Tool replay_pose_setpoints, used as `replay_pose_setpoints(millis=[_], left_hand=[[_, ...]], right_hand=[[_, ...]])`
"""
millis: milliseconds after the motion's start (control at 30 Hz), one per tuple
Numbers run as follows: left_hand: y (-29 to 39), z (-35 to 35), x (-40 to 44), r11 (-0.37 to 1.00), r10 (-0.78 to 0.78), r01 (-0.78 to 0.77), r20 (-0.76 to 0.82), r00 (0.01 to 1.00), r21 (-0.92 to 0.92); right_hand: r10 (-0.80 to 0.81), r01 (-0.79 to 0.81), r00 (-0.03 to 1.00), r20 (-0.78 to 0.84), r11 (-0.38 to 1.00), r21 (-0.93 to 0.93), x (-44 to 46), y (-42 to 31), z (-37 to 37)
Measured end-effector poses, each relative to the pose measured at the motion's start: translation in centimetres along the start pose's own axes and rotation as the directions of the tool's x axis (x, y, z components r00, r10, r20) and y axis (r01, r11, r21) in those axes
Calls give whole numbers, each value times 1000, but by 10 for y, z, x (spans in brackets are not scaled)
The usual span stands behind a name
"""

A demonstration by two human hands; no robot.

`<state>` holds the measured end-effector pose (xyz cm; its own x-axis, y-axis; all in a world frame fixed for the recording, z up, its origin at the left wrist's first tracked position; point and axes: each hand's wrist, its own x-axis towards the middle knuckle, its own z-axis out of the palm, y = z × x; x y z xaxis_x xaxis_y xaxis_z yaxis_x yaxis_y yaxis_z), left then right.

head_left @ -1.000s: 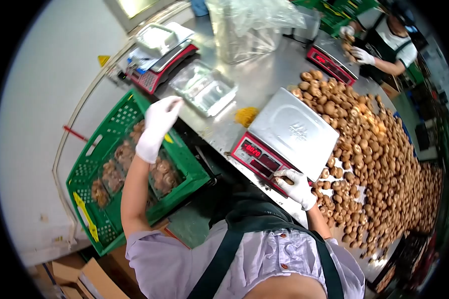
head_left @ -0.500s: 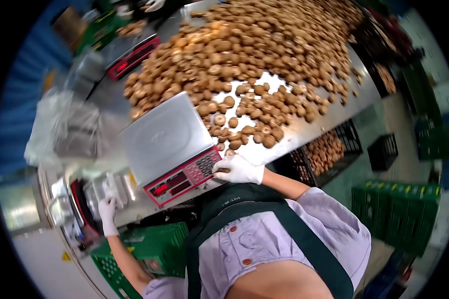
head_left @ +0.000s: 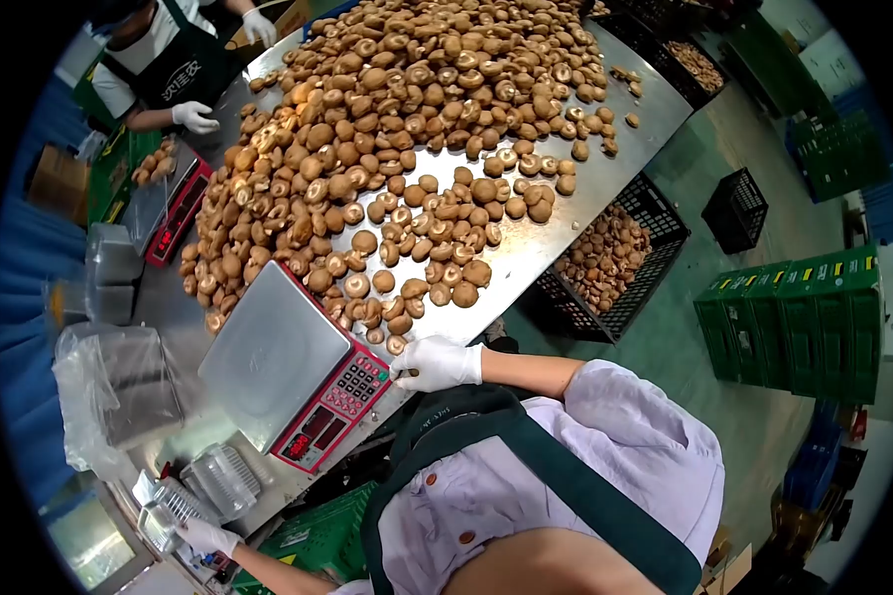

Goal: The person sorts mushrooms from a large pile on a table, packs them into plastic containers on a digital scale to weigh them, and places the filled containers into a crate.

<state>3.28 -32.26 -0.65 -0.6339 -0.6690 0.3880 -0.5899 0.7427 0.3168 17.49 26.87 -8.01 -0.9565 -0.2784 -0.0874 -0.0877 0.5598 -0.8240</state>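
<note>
My left hand point(head_left: 206, 536), white-gloved, is at the lower left with its fingers closed on the edge of a clear plastic tray point(head_left: 159, 526). More clear plastic trays point(head_left: 223, 481) lie just beside it. My right hand point(head_left: 439, 364), also gloved, is at the table edge by the scale's keypad corner. Its fingers are curled round a small brown thing that looks like a mushroom, mostly hidden. Between my hands stands a red digital scale point(head_left: 339, 392) with a bare steel pan point(head_left: 273, 347). Loose brown mushrooms point(head_left: 446, 283) lie beyond my right hand.
A large mushroom heap point(head_left: 417, 89) covers the far steel table point(head_left: 521, 263). Across it, a co-worker's gloved hand point(head_left: 195, 117) is near a second scale point(head_left: 181, 208). Bagged trays point(head_left: 119, 387) stand left. A black crate point(head_left: 615, 263) of mushrooms and stacked green crates point(head_left: 794, 327) are right.
The view has swung, bringing the co-worker into sight. My left hand has moved down to the clear trays and taken hold of one. My right hand stays closed beside the scale.
</note>
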Motion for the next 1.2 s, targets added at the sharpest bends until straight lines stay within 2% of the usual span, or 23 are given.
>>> replay_pose_setpoints(millis=[33, 67, 133, 200, 233, 267, 333, 367, 433, 467, 533, 567, 633, 700, 767, 833, 900, 967, 1033, 1067, 1100, 1167, 1200], left_hand=[[8, -7, -5, 994, -15, 8, -64, 998, -108], [17, -9, -15, 994, -6, -1, -66, 998, -108], [40, -12, -47, 896, 357, -378, -128, 925, -233], [91, -18, -111, 749, 552, -496, 1, 834, -438], [102, -11, -133, 724, 638, -560, 81, 766, -403], [114, 1, -158, 599, 748, -665, 14, 664, -445], [135, 22, -199, 454, 877, -771, 69, 476, -448], [153, 16, -218, 403, 913, -842, 217, 345, -358], [169, 18, -239, 489, 843, -818, 405, 354, -302], [172, 20, -239, 484, 846, -821, 402, 349, -304], [173, 20, -239, 479, 874, -718, 355, 333, -505], [178, 17, -243, 478, 874, -718, 357, 331, -505], [199, -4, -250, 481, 868, -763, 357, 345, -432], [216, -14, -260, 461, 880, -781, 329, 343, -421], [240, -19, -280, 387, 922, -804, 168, 349, -452], [278, -21, -320, 351, 931, -755, 117, 347, -554], [318, -17, -363, 250, 963, -695, 97, 253, -674], [351, -2, -406, 162, 984, -640, 74, 161, -751], [377, 23, -445, 93, 995, -644, 52, 81, -759], [391, 31, -462, 94, 995, -629, 81, 49, -772], [398, 48, -478, 82, 994, -680, 112, 0, -728], [418, 68, -507, 128, 968, -785, 249, -34, -606], [428, 79, -518, 126, 962, -777, 266, -55, -616]], right_hand=[[14, -14, 1000, -3, 1000, 27, -1, 2, -2], [16, -16, 1000, -10, 999, 32, -2, 4, -6], [33, -32, 999, 6, 998, -51, -3, 8, -13], [4, -5, 1000, -28, 1000, -22, -5, 17, -16], [-25, 25, 998, -63, 1000, 3, -6, 22, -19], [-27, 28, 998, -59, 1000, 4, -7, 26, -22], [-28, 33, 984, -177, 999, 29, -10, 35, -32], [0, 0, 986, -164, 1000, 0, -12, 41, -40], [73, -90, 977, -201, 993, -75, -18, 46, -63], [129, -144, 963, -235, 988, -49, -20, 58, -70], [174, -242, 889, -423, 964, -111, -24, 79, -89], [205, -294, 849, -487, 949, -114, -24, 91, -103], [112, -383, 749, -653, 877, -289, -22, 124, -127], [108, -513, 721, -684, 746, -424, -15, 152, -151], [226, -602, 701, -677, 697, -391, -4, 189, -159], [184, -545, 737, -650, 731, -410, 4, 205, -165], [260, -498, 701, -664, 845, -194, 1, 192, -175], [401, -518, 641, -654, 855, 17, -8, 175, -189], [374, -313, 617, -693, 924, 220, -15, 206, -185], [399, -122, 629, -667, 898, 423, -22, 215, -185], [576, -38, 730, -369, 573, 818, -36, 199, -198], [612, -40, 769, -183, 332, 942, -59, 203, -207], [618, -21, 768, -172, 292, 956, -68, 216, -204]])
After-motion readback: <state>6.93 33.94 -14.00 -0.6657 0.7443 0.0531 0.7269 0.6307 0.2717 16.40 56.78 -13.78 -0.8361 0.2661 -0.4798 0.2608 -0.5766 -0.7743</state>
